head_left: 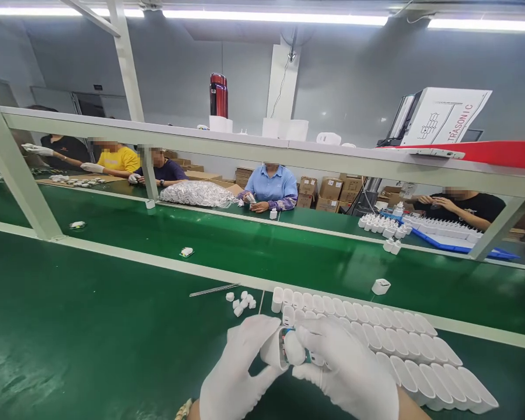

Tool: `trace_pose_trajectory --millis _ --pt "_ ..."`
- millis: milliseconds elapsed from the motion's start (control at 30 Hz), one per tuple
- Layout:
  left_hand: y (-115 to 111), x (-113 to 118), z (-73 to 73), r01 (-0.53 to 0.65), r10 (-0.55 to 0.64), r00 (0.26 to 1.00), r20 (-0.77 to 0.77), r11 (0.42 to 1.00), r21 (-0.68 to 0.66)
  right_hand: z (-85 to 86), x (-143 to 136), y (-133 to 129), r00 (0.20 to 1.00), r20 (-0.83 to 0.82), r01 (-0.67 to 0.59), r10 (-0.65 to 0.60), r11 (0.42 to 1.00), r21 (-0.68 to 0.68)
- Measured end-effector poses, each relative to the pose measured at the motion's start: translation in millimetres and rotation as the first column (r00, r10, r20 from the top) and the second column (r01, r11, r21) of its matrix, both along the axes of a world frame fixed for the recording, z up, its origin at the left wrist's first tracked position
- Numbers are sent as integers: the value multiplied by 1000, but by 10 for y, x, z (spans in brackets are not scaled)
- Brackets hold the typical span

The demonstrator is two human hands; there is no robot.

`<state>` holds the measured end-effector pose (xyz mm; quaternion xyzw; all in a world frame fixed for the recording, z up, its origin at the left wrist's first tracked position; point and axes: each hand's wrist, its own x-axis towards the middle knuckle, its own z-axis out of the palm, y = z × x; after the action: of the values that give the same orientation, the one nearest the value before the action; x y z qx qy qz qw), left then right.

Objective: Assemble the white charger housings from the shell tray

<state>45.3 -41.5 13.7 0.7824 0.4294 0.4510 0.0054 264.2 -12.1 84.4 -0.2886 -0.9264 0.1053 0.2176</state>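
My left hand (234, 367), in a white glove, is closed around a white plastic housing (271, 352) whose open end faces right. Gloved in white too, my right hand (352, 367) grips a small green circuit board (308, 354) with a white block (294, 349) on it. The board's left end is at the mouth of the housing; how far it reaches inside is hidden. Just beyond my right hand stand several rows of white housings (406, 341), open ends up. A small pile of white pieces (244, 302) lies past my left hand.
A thin clear strip (214, 290) lies on the green bench (91, 326). On the green conveyor (240, 245) sit a white housing (381, 286) and small circuit assemblies (186, 252). A shelf (245, 143) spans overhead on posts. Several co-workers sit across, near a bag of parts (199, 193).
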Motion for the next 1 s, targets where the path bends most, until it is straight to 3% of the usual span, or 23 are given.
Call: trace_pose_trajectory --millis 133,233,533,633,733,867,1000 --pt "-4 -3 -27 -8 8 1000 -21 1000 5 -52 -34 -78 997 -70 29 -25 999 45" --pt "1 -4 -38 -20 20 999 -29 1000 0 -50 -75 -123 988 -124 96 -95 995 6" --pt "-5 5 -40 22 -21 999 -28 1000 18 -90 -103 -171 978 -25 208 -207 976 68" --pt "-10 10 -53 26 -26 1000 -12 1000 17 -74 -115 -147 986 10 166 -167 983 78" --pt "-13 20 -46 1 -1 999 46 1000 -1 -47 -157 -117 988 105 110 -109 994 0" --pt "-14 11 -21 -17 38 984 174 992 -125 -102 -211 -147 978 180 96 -104 994 55" --pt "-42 -12 -26 39 28 975 218 955 -294 -197 -193 -183 999 -43 18 -19 1000 -25"
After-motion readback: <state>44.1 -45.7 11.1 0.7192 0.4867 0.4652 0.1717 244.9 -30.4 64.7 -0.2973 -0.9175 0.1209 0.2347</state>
